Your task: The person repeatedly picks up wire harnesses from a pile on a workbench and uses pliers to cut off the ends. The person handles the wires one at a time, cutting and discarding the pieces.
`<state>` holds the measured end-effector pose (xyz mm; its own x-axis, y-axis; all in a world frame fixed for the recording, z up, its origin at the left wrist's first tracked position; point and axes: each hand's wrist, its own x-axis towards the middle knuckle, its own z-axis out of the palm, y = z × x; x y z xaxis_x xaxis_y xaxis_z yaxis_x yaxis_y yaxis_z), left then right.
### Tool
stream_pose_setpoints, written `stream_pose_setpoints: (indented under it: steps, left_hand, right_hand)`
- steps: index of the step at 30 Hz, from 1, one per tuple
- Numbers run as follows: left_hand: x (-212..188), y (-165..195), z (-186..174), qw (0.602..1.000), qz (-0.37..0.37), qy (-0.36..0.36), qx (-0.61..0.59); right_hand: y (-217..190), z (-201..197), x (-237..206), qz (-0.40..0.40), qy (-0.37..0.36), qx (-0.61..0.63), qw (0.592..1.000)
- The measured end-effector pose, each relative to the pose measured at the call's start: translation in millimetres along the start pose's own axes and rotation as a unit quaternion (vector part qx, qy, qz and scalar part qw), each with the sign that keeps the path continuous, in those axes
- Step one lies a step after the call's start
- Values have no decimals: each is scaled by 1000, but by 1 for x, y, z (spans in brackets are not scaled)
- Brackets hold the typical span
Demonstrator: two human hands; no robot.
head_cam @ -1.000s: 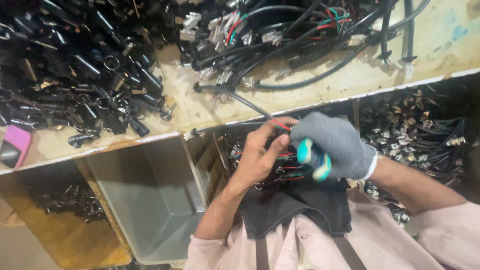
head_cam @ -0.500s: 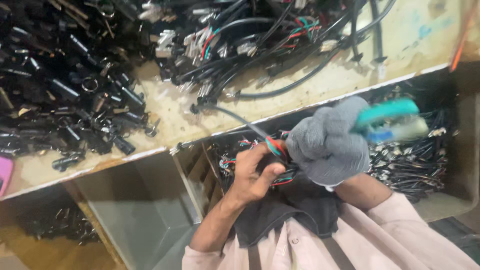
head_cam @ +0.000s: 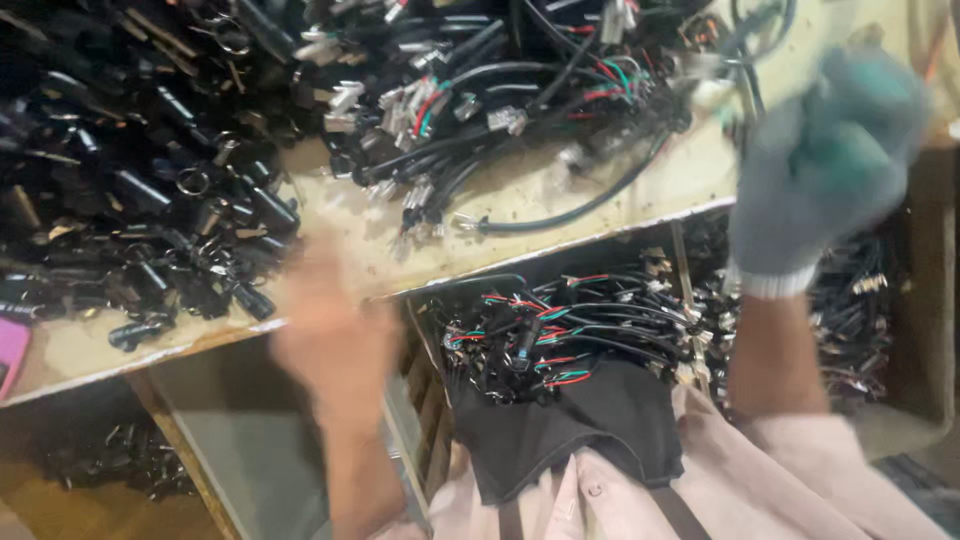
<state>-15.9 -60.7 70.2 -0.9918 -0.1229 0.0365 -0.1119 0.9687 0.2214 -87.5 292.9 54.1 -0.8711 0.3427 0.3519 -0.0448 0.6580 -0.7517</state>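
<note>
The right hand (head_cam: 825,160), wearing a grey knitted glove with a white cuff, is hovering over the far right end of the workbench (head_cam: 520,215), above the bench's front edge. It is badly blurred; the gloved fingers seem curled inward, but whether they are gripping anything cannot be told. The left hand (head_cam: 325,330) is bare and is hanging just in front of the workbench edge, near its middle. It too is smeared by blur, so it cannot be told whether its fingers are spread or closed, or whether they are holding anything.

Between the two forearms, just below the workbench edge, a bundle of black cables with red and green wires (head_cam: 560,335) is lying in a wooden compartment (head_cam: 425,420), resting partly on a dark cloth (head_cam: 590,425) that is draped over the person's lap. Neither hand is touching that bundle.

On the workbench, behind the left hand, a heap of small black connector parts (head_cam: 130,190) is covering the left portion. Toward the middle and right of the benchtop, a tangle of black cables with white plugs (head_cam: 480,100) is sprawling. At the bench's left edge a pink object (head_cam: 10,355) is peeking in. Under the workbench on the left, a grey bin (head_cam: 250,450) is sitting.
</note>
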Motion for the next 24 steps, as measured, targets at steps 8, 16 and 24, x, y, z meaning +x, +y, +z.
stream_pose_setpoints:
  steps: [8,16,24]
  left_hand:
    - [57,-45,71,985,-21,167,28]
    - [43,-61,51,988,28,154,-7]
    - [43,-66,39,973,195,37,-115]
  right_hand:
    - [-64,104,-65,-123,-171,121,970]
    - [-96,25,6,-142,-207,22,968]
    - [-103,37,40,-379,-252,-187,871]
